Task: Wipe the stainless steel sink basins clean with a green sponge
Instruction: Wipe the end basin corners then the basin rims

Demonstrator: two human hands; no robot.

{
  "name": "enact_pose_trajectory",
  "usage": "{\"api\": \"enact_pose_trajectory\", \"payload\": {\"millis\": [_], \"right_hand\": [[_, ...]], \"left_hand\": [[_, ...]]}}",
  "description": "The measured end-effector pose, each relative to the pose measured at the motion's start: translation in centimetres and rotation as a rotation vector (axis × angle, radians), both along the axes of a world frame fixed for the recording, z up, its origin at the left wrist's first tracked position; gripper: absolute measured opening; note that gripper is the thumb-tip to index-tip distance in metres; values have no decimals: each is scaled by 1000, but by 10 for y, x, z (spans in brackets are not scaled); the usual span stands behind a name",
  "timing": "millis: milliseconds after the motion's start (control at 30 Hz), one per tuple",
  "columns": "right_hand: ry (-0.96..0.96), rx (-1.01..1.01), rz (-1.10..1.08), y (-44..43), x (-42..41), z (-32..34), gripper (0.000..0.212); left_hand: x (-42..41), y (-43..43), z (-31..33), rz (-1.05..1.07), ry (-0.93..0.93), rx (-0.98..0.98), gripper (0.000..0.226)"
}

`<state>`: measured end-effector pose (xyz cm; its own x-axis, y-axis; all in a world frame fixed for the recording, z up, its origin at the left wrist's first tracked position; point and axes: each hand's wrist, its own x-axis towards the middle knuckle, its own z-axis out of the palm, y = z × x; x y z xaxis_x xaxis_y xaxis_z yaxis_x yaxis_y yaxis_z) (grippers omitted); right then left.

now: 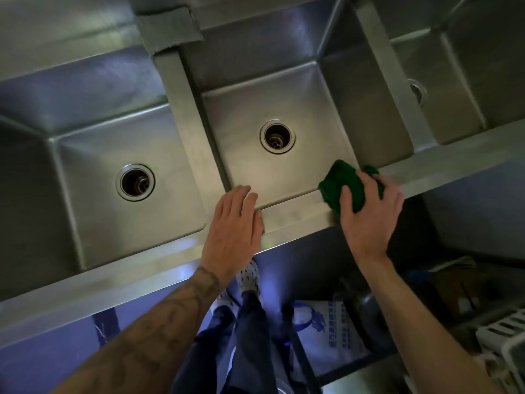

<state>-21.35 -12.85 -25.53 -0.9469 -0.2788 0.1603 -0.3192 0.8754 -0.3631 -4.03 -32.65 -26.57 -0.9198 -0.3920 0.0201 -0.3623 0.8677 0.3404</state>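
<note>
1. A person's right hand point(369, 214) grips a green sponge point(335, 183), thumb and fingers curled over its top, pressing it on the sink's front rim point(295, 216) at the near right corner of the middle basin point(284, 89)
2. The sponge sticks out ahead of the fingers, its far edge over the basin
3. Left of the grip, on the same rim, the left hand point(233, 223) lies flat, fingers straight and close together, holding nothing, where the divider beside the left basin point(113, 143) meets the rim
4. Beyond the grip and to its left sits the middle basin's drain point(277, 136); the right basin point(460, 103) lies beyond it to the right
5. Below the grip, under the sink, a printed white bag point(326, 331) and a white rack point(505, 336) are in view
</note>
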Motion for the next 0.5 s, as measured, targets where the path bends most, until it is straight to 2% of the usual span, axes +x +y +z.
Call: {"api": "enact_pose_trajectory", "payload": {"millis": [233,400,500], "right_hand": [[-110,-15,269,-72,120,-4,53],[-99,-83,375,-125,181,-4,44],[-66,-78,475,-136,197,-7,42]], "left_hand": [[32,-15,4,169,97,-28,30],[101,-52,3,321,-2,-109,33],[132,-69,1,388,-64,-68,40]]}}
